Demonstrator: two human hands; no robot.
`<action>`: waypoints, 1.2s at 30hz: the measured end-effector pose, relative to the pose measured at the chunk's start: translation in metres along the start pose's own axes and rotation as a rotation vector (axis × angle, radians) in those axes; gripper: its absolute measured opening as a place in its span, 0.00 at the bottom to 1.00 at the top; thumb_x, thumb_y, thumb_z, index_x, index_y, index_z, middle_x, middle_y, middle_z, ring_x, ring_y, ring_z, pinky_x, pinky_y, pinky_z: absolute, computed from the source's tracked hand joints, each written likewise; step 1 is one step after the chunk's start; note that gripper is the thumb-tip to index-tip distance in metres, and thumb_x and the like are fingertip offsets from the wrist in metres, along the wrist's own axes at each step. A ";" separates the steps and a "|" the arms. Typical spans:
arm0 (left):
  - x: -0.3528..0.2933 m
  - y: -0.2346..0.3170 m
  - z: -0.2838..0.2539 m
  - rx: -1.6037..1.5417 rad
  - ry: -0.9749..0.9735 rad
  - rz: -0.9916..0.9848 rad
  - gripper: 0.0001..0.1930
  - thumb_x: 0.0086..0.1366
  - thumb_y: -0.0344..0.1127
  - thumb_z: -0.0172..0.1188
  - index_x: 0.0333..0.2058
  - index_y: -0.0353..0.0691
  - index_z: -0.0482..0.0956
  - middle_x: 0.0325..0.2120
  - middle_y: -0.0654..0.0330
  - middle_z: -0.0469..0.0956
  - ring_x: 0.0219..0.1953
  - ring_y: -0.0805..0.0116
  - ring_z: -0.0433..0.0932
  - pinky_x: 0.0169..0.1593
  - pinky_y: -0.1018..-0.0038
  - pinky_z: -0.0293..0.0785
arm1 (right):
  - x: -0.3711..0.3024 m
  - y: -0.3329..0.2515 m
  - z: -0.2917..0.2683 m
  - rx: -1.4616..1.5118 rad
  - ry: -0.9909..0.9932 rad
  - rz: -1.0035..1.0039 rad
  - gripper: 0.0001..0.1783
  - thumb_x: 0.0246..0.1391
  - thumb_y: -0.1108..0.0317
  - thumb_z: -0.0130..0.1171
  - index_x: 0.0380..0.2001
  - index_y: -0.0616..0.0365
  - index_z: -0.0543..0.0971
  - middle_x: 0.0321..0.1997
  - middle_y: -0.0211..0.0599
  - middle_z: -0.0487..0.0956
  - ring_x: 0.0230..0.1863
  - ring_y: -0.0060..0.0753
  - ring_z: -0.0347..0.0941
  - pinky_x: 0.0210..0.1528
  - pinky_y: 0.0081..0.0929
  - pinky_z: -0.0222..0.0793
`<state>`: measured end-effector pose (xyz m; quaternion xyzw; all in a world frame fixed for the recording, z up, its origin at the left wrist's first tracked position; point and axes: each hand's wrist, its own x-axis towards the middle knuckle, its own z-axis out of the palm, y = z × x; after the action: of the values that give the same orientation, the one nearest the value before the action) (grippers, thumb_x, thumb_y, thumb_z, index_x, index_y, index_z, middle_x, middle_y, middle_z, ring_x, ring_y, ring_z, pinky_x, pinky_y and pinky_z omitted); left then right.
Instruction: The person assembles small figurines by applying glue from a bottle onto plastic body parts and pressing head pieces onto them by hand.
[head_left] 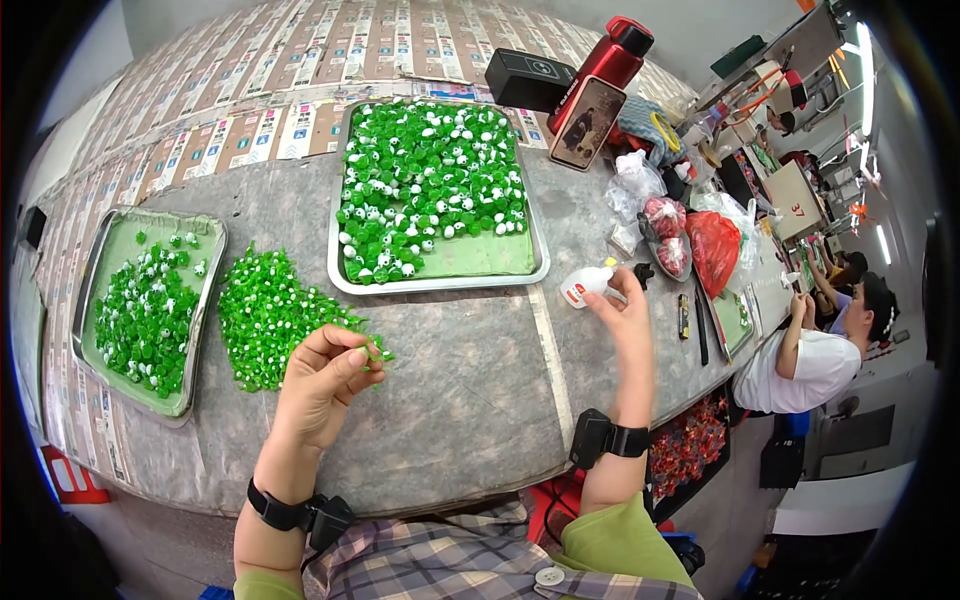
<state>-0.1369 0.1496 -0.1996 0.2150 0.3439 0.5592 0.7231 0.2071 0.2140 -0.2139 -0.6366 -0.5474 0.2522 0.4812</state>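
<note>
My left hand (325, 385) is closed in a pinch above the grey tabletop, at the near right edge of a heap of small green-and-white pieces (265, 325). Between its fingertips is a small green piece (377, 350), mostly covered by the fingers. My right hand (628, 312) grips a small white squeeze bottle (580, 286) with a yellowish tip, tilted over the table. Beyond the hands lies a large metal tray (440, 287) full of green pieces and white ball-like ones with dark dots. A smaller tray (88, 290) at the left holds more of these.
A phone (588, 125) leans on a red bottle (605, 70) beside a black box (528, 80). Plastic bags, including a red one (714, 250), crowd the right side near a marker-like stick (683, 316). A person in white (808, 365) sits at the far right.
</note>
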 end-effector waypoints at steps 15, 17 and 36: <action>-0.003 -0.002 -0.004 0.025 -0.013 -0.007 0.07 0.53 0.29 0.56 0.32 0.37 0.73 0.27 0.59 0.75 0.29 0.72 0.75 0.35 0.76 0.74 | -0.029 -0.108 0.057 0.546 -0.251 -0.098 0.24 0.44 0.62 0.58 0.42 0.66 0.66 0.37 0.37 0.72 0.38 0.29 0.70 0.41 0.21 0.64; -0.001 -0.001 -0.002 0.015 -0.086 0.008 0.07 0.53 0.28 0.55 0.32 0.37 0.73 0.28 0.59 0.75 0.30 0.72 0.75 0.36 0.75 0.73 | -0.035 -0.115 0.066 0.604 -0.311 -0.111 0.27 0.42 0.58 0.59 0.42 0.66 0.66 0.37 0.37 0.72 0.37 0.31 0.71 0.39 0.22 0.65; -0.002 -0.004 0.002 0.062 -0.045 0.051 0.08 0.53 0.30 0.56 0.32 0.35 0.71 0.27 0.59 0.75 0.28 0.74 0.74 0.34 0.77 0.73 | -0.075 -0.127 0.116 0.577 -0.665 -0.210 0.22 0.42 0.62 0.59 0.40 0.61 0.69 0.33 0.34 0.74 0.34 0.27 0.71 0.36 0.20 0.64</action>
<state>-0.1327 0.1470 -0.2003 0.2584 0.3389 0.5616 0.7092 0.0304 0.1746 -0.1635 -0.3017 -0.6412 0.5352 0.4598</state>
